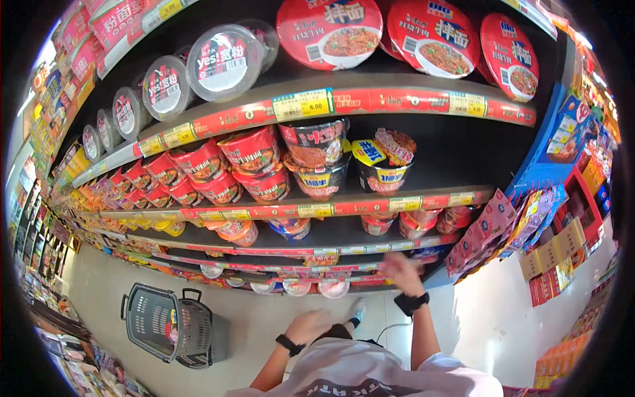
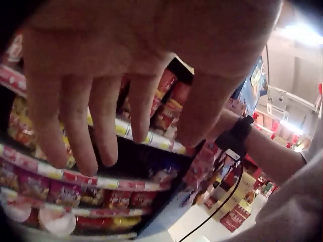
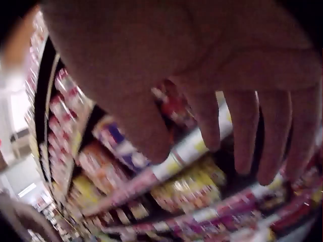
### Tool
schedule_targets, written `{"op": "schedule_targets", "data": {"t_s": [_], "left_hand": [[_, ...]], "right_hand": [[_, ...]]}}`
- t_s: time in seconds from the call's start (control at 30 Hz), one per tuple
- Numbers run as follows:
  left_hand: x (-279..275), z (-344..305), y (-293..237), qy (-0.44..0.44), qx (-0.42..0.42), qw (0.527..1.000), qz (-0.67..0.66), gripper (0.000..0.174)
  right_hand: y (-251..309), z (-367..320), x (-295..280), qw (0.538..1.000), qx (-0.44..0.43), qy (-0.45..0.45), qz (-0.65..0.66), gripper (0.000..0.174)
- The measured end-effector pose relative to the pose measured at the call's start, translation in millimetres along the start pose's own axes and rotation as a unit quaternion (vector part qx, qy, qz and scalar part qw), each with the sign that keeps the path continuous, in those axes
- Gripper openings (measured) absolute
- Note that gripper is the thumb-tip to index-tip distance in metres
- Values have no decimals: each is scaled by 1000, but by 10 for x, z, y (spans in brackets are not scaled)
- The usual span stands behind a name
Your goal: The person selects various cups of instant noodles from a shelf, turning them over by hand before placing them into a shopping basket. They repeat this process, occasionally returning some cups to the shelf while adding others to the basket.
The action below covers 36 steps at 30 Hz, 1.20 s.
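Observation:
My left hand (image 1: 309, 326) hangs low in front of the body in the head view, slightly blurred and holding nothing. In the left wrist view its fingers (image 2: 75, 121) are straight and spread before the shelves. Farther forward, my right hand (image 1: 402, 273) reaches toward the lower shelves, its palm empty in the right wrist view and its fingers (image 3: 243, 133) extended. Nearest above it in the head view are red noodle cups (image 1: 418, 223). A black noodle cup with a yellow label (image 1: 385, 173) stands alone on the shelf above, right of stacked cups (image 1: 316, 180).
A grey shopping basket (image 1: 149, 324) with a few items stands on the floor at left. Large red noodle bowls (image 1: 329, 40) line the top shelf beside clear-lidded bowls (image 1: 225, 63). Hanging packets (image 1: 483, 231) and a blue end panel (image 1: 539, 159) bound the shelving at right.

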<state>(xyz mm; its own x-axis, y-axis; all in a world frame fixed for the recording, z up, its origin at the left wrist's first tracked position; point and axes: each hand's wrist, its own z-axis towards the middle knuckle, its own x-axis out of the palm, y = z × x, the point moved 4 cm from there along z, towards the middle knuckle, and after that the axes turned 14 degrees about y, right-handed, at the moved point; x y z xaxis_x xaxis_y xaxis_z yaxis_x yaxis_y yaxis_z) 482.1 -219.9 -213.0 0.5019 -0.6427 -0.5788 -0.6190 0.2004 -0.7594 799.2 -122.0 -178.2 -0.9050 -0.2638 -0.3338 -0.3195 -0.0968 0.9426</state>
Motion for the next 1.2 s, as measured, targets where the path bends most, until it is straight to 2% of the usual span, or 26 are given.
{"op": "schedule_targets", "data": {"t_s": [0.03,0.07,0.13,0.17,0.2,0.23,0.27,0.33,0.4,0.43,0.47,0.53,0.6,0.67,0.73,0.77,0.83,0.87,0.93,0.97,1.0,1.03,1.13,1.2], "left_hand": [[36,-129,-125,122,-71,989,29,51],[164,-287,-87,150,-90,983,-48,51],[414,-478,97,158,-119,979,-50,51],[504,-525,157,151,-117,980,-50,51],[519,-536,124,147,-119,981,-49,53],[520,-534,48,141,-122,981,-51,55],[519,-523,-26,134,-125,982,-53,56],[518,-505,-116,99,-88,990,-56,54],[528,-498,-117,69,-37,996,-36,52],[478,-527,-163,106,-49,993,-25,49],[417,-563,-167,103,-41,994,-9,48],[322,-710,-52,89,-41,995,24,46],[205,-989,129,-4,-27,1000,15,42],[96,-1304,387,-37,-63,997,17,41],[-33,-1713,610,-54,-115,992,8,42],[-90,-1947,748,-71,-134,988,-7,43],[-163,-2518,1024,-132,-164,977,-23,43],[-177,-2811,1161,-162,-177,970,-32,43],[-129,-3424,1489,-202,-212,955,-56,44],[-64,-3730,1628,-220,-229,946,-71,44],[-4,-4039,1734,-238,-248,935,-88,44],[42,-4331,1841,-255,-268,923,-104,44],[299,-5046,2168,-295,-325,889,-129,44],[446,-5393,2346,-299,-350,876,-144,45]], "right_hand": [[-634,-217,256,990,76,80,-86,52],[-1259,-445,510,959,135,171,-179,62],[-1731,-1187,880,900,245,247,-264,71],[-1921,-1567,1034,894,269,260,-246,74],[-1943,-1866,1158,873,315,300,-221,74],[-1909,-2096,1268,860,325,345,-191,72],[-1871,-2328,1368,841,390,365,-83,74],[-1699,-2495,1517,842,353,393,-105,71],[-1523,-2369,1639,834,336,412,-146,68],[-1487,-2260,1668,828,321,426,-171,66],[-1534,-2113,1726,842,260,428,-202,63],[-1316,-1652,1798,870,201,393,-219,57],[-1080,-1116,1905,898,148,342,-232,53],[-609,-581,2025,912,95,307,-254,47],[-52,-195,2231,935,96,245,-237,43],[9,-29,2381,942,72,238,-226,42],[520,110,2748,958,25,197,-206,36],[572,102,3016,956,24,219,-193,36],[592,101,3545,949,25,264,-172,36],[692,5,3853,936,45,296,-184,43],[737,-121,4206,918,65,351,-172,42],[775,-251,4543,898,86,403,-158,41],[1180,-655,5458,796,38,558,-234,46],[1170,-829,5901,772,37,592,-229,49]]}}
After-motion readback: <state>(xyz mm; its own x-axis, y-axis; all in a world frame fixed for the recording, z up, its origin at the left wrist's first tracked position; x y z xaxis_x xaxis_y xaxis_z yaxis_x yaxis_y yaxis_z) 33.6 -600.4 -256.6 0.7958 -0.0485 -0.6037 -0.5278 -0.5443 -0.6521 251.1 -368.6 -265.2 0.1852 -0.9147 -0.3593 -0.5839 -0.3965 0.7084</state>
